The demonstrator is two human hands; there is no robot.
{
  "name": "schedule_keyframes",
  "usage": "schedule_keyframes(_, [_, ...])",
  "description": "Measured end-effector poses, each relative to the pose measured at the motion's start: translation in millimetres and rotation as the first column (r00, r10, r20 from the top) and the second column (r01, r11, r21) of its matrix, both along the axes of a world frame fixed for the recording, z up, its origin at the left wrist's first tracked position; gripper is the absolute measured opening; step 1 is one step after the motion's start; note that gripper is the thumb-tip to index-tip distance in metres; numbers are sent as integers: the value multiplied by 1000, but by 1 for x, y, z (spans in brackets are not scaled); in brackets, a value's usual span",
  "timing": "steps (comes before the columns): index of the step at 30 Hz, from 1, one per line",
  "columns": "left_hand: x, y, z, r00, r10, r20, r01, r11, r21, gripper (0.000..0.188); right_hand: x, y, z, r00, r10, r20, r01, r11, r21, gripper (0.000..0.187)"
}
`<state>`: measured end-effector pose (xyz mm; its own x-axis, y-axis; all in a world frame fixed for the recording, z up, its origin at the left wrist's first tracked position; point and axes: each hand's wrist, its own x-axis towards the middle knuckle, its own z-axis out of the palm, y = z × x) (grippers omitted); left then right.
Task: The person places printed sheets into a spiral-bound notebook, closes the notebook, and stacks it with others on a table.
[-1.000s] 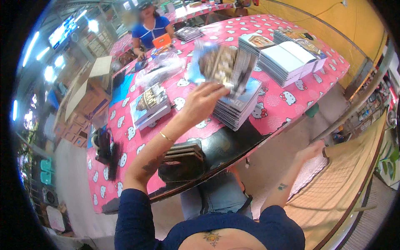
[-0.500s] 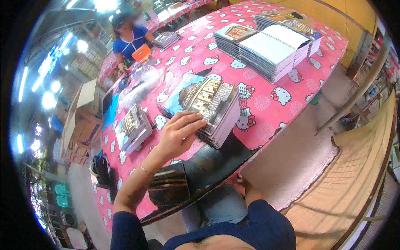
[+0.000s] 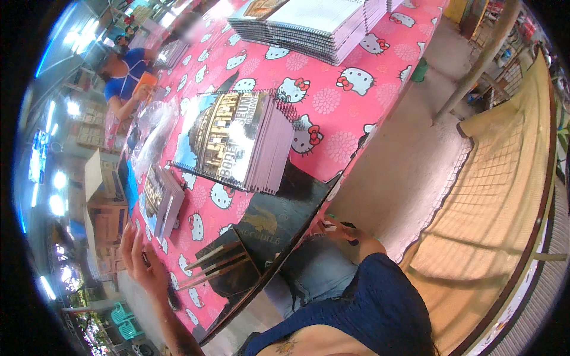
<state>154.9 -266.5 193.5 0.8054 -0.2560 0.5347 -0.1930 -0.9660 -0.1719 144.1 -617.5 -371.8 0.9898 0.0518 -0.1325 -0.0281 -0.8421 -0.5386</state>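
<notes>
My left hand is raised at the table's left edge, fingers apart and holding nothing. Just beyond its fingertips lies a small stack of notebooks with a building on the cover. In the middle of the table sits a larger stack of spiral-bound notebooks, also with a building on top. My right hand is low by the table's near edge, above my lap; its fingers are partly hidden. Between my hands, a flat black piece with gold print lies beside a dark item with pale stripes.
Taller stacks of spiral notebooks stand at the far side of the pink patterned tablecloth. Clear plastic wrap lies at the left, near cardboard boxes. A person in blue sits at the far left. A tan mesh sheet hangs at the right.
My left hand has let go of the middle notebook stack and moved left toward the table's edge. The view has shifted, and my right hand now shows more by the near edge.
</notes>
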Motion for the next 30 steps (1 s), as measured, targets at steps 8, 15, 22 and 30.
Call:
schedule_keyframes(8, [-116,167,-58,945,326,-2,-297,859,-417,25,98,-81,55,800,-542,257,533,839,111,33])
schedule_keyframes(15, [-105,126,-74,966,227,-121,-257,848,-463,23,-47,-24,21,996,-91,-6,91,995,-26,32])
schedule_keyframes(22, [-116,187,-103,930,367,29,-330,867,-374,22,39,32,67,969,-203,144,186,975,124,31])
schedule_keyframes(30, [23,156,-113,980,199,-23,-198,941,-273,34,-11,20,31,976,172,-136,-161,983,86,30])
